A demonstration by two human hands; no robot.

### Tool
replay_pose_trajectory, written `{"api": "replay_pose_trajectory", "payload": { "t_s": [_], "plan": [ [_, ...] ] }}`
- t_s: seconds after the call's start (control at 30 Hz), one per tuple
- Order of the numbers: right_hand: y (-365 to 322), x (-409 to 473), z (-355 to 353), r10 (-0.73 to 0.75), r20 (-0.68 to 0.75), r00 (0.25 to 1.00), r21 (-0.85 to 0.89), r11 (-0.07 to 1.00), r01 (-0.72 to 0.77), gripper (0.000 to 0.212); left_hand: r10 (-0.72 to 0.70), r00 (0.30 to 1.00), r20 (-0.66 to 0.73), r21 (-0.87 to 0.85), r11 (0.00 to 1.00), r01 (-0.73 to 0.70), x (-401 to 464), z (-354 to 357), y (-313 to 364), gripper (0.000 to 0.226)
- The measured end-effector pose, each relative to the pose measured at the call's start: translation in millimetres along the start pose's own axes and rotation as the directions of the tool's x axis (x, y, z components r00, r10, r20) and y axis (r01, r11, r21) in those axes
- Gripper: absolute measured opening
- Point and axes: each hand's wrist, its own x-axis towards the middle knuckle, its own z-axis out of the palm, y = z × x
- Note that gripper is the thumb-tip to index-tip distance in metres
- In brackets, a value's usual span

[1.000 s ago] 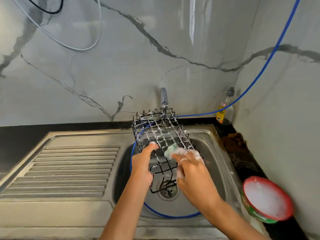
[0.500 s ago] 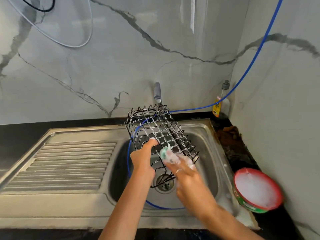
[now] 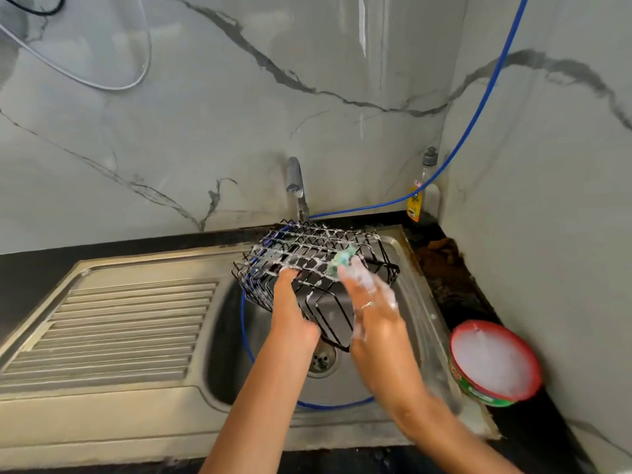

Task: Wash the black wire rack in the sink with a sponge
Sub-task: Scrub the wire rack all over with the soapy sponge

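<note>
Right now the black wire rack [image 3: 309, 265] is held up over the sink [image 3: 415, 302], tilted, with its long axis running roughly left to right and its far edge lifted toward the tap [image 3: 294, 186]. The left hand [image 3: 292, 316] grips the rack from below at its near left side, fingers curled round the wires, and carries its weight. The right hand [image 3: 371, 306], covered in suds, pinches a green sponge [image 3: 343, 260] at its fingertips and presses it against the right part of the rack's upper mesh. So the rack lies just ahead of and slightly left of the sponge hand, and the unscrubbed stretch (judging by the foam) runs leftward along the long axis. The next stroke probably needs the right hand to draw the sponge left across the mesh while the left holds firm. A red tub [image 3: 496, 362] of white foam sits on the counter to the right.
</note>
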Motion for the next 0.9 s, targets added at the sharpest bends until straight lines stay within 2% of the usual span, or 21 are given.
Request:
{"api": "replay_pose_trajectory", "payload": {
  "t_s": [0.07, 0.13, 0.23, 0.33, 0.4, 0.47, 0.53, 0.6, 0.67, 0.73, 0.8, 0.9],
  "plan": [
    [4, -15, 2, -0.084, 0.040, 0.996, -0.044, 0.995, 0.086, 0.090, -0.027, 1.000, 0.015, -0.019, 0.999, 0.028, 0, 0, -3, 0.050],
    [19, -15, -8, -0.216, 0.076, 0.974, -0.137, 0.965, 0.224, 0.085, -0.071, 0.996, 0.052, -0.052, 0.996, 0.073, -1, 0, -3, 0.060],
    [41, 19, -23, -0.310, 0.083, 0.947, -0.226, 0.920, 0.321, 0.068, -0.131, 0.990, 0.048, -0.048, 0.990, 0.133, -2, 0, -2, 0.061],
    [41, 44, -25, -0.397, 0.095, 0.913, -0.243, 0.880, 0.408, 0.068, -0.166, 0.983, 0.075, -0.108, 0.979, 0.173, -1, 0, 2, 0.057],
    [34, 55, -23, -0.353, 0.052, 0.934, -0.217, 0.909, 0.356, 0.071, -0.160, 0.983, 0.085, -0.111, 0.979, 0.169, 1, -1, 6, 0.054],
    [28, 74, -24, -0.189, -0.033, 0.981, -0.177, 0.968, 0.180, 0.076, -0.145, 0.983, 0.110, -0.120, 0.980, 0.158, -2, -4, 7, 0.049],
    [24, 97, -26, -0.014, -0.089, 0.996, -0.123, 0.992, 0.003, 0.072, -0.139, 0.982, 0.127, -0.130, 0.979, 0.155, -4, -5, 8, 0.047],
    [14, 111, -28, 0.104, -0.012, 0.995, -0.043, 0.994, -0.104, 0.069, -0.150, 0.981, 0.126, -0.137, 0.976, 0.167, -7, -5, 8, 0.048],
    [-4, 108, -27, 0.139, 0.085, 0.987, -0.019, 0.990, -0.138, 0.070, -0.133, 0.981, 0.140, -0.155, 0.976, 0.154, -7, -3, 10, 0.051],
    [-24, 82, -20, 0.060, 0.128, 0.990, -0.011, 0.998, -0.059, 0.071, -0.091, 0.987, 0.132, -0.202, 0.972, 0.117, -3, -3, 12, 0.055],
    [-35, 44, -7, -0.084, 0.174, 0.981, 0.022, 0.996, 0.082, 0.072, -0.042, 0.992, 0.118, -0.317, 0.945, 0.078, 3, -4, 14, 0.057],
    [-10, 9, 3, -0.239, 0.241, 0.941, -0.067, 0.963, 0.262, 0.085, -0.038, 0.995, 0.090, -0.362, 0.930, 0.068, 5, -8, 20, 0.057]
  ]
}}
